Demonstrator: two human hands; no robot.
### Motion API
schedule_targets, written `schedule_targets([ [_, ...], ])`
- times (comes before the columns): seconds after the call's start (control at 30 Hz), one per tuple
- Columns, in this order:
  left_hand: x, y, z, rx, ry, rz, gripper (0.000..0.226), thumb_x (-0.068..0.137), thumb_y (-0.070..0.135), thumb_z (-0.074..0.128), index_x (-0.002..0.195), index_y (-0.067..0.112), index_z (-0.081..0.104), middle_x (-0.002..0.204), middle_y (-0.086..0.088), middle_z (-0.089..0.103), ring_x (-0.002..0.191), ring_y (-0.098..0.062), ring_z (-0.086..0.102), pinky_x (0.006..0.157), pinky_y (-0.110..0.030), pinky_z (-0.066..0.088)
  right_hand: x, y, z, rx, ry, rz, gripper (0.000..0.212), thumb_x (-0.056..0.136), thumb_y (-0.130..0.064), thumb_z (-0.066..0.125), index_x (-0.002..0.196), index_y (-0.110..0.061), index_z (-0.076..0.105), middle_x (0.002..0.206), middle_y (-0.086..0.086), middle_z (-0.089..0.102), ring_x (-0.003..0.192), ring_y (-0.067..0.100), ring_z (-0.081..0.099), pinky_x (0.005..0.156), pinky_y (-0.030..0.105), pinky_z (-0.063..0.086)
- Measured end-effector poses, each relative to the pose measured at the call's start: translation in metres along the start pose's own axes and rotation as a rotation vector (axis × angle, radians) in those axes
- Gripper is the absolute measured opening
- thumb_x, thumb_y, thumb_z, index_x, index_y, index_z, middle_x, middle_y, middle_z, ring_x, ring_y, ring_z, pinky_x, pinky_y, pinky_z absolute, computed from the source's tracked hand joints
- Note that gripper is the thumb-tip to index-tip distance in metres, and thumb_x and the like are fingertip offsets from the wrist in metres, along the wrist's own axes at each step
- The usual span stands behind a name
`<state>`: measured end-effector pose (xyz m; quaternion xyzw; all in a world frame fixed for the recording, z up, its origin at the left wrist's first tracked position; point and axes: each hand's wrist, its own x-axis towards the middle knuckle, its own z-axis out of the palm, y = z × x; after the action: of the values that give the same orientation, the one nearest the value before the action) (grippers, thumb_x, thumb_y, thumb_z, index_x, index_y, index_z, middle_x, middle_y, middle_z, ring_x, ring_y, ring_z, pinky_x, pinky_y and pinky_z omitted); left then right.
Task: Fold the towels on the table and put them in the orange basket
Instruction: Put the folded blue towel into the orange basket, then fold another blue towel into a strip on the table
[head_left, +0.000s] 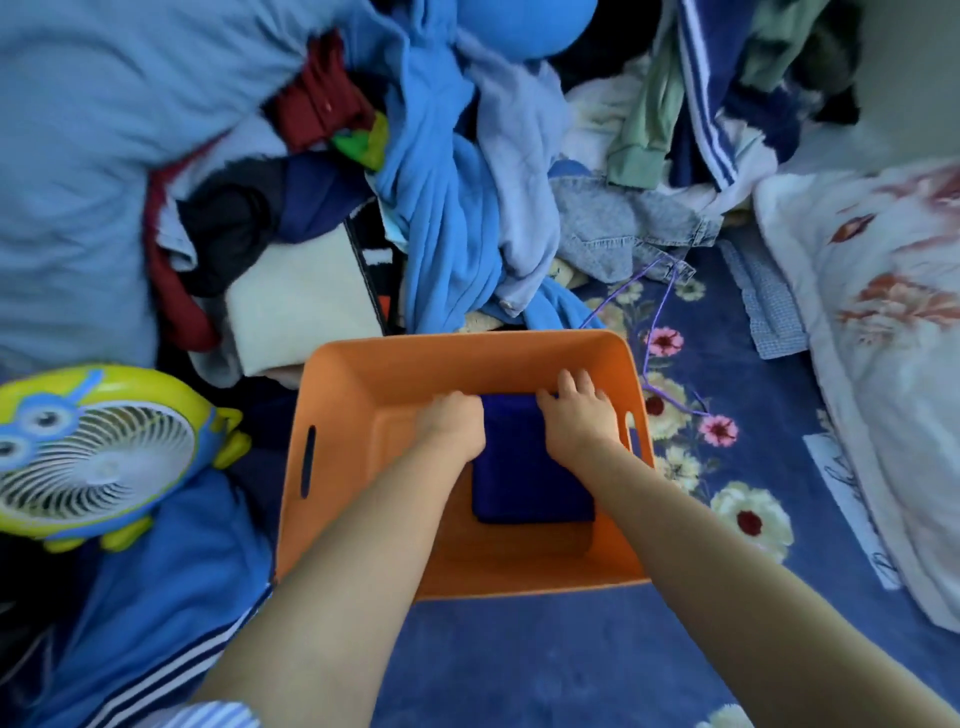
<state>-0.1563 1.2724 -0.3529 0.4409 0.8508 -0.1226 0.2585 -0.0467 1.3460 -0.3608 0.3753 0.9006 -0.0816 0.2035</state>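
Note:
An orange basket (395, 364) stands in the middle of the view on a blue flowered cloth. Inside it lies a folded dark blue towel (524, 478). Both my arms reach down into the basket. My left hand (453, 423) grips the towel's far left corner, its fingers curled under the edge. My right hand (579, 415) holds the far right corner, with fingers bent over the towel's far edge.
A big heap of clothes (457, 171) in blue, red, white and denim lies behind the basket. A yellow and blue toy fan (98, 452) sits at the left. A white flowered quilt (883, 312) lies at the right. A purple cord (655, 332) runs beside the basket.

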Motion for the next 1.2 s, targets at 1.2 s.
schedule_targets([
  [1.2,-0.606,0.197,0.003,0.362,0.538,0.637,0.035,0.092,0.010,0.039,0.125,0.006,0.050,0.134,-0.015,0.048,0.125,-0.032,0.043,0.096,-0.039,0.041,-0.709,0.094,-0.044,0.227,0.678,0.581,0.044,0.091,-0.019,0.047,0.134,-0.009,0.042,0.136,0.014,0.043,0.129,0.032,0.036,0.101,0.041,0.040],
])
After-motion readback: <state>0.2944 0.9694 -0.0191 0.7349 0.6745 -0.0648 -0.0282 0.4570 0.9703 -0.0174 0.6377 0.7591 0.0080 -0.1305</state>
